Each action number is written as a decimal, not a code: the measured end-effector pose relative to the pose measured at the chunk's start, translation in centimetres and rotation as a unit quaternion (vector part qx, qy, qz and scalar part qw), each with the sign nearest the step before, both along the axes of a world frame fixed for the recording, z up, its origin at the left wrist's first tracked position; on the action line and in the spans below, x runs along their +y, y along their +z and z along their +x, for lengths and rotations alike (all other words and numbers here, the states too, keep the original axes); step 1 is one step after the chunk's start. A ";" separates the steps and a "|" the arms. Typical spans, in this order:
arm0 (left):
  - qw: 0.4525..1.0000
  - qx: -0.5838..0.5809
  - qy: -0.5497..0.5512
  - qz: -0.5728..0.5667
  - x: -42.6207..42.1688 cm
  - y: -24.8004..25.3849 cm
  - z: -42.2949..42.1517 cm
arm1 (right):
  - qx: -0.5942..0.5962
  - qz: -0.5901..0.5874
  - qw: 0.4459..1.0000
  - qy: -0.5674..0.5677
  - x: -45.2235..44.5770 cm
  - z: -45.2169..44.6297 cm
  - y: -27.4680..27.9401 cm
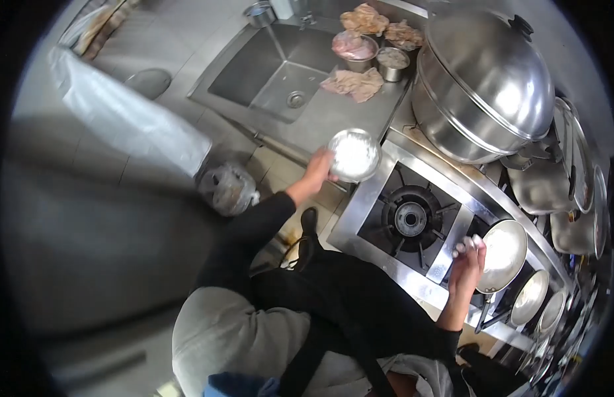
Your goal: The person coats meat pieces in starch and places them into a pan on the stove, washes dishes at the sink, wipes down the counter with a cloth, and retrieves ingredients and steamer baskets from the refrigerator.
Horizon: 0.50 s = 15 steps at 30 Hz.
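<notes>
My left hand grips the rim of a round metal bowl with white powder in it. The bowl is held over the corner between the sink counter and the stove. On the right, my right hand is raised beside a light-coloured frying pan. Its fingers are bunched together and the tips are covered in white powder. An unlit gas burner lies between my two hands.
A large domed steamer pot stands behind the burner. Water runs into the sink. Metal containers and crumpled cloths sit on the counter. More pans line the stove at right. A plastic bag is at left.
</notes>
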State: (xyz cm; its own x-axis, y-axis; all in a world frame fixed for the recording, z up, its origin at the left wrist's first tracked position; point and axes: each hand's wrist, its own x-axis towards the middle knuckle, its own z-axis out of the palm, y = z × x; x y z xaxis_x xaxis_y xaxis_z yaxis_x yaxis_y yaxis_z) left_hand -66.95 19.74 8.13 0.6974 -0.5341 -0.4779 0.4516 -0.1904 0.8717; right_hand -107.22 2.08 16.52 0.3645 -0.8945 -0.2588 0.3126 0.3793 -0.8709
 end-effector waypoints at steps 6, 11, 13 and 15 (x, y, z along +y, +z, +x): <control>0.993 0.050 -0.054 -0.096 -10.6 -5.7 13.4 | 0.070 -0.003 0.983 -0.170 8.5 3.2 1.2; 0.929 -0.325 -0.175 -0.022 -5.4 -6.0 10.2 | 0.126 0.048 0.947 -0.292 16.1 7.7 1.5; 0.800 -0.458 -0.363 -0.138 -3.9 -6.0 8.5 | 0.140 0.076 0.936 -0.314 17.9 8.6 0.6; 0.605 -0.583 -0.521 -0.151 -4.6 -5.2 9.9 | 0.110 0.074 0.950 -0.284 18.3 10.1 -0.3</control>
State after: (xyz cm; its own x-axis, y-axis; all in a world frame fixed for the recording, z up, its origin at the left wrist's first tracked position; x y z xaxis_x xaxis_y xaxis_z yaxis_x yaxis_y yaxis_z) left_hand -57.01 15.11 2.88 -0.3234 -0.9145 0.2431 -0.7325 0.4046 0.5475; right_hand -97.16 20.41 16.24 -0.2439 -0.8783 -0.4112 0.3212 0.3269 -0.8888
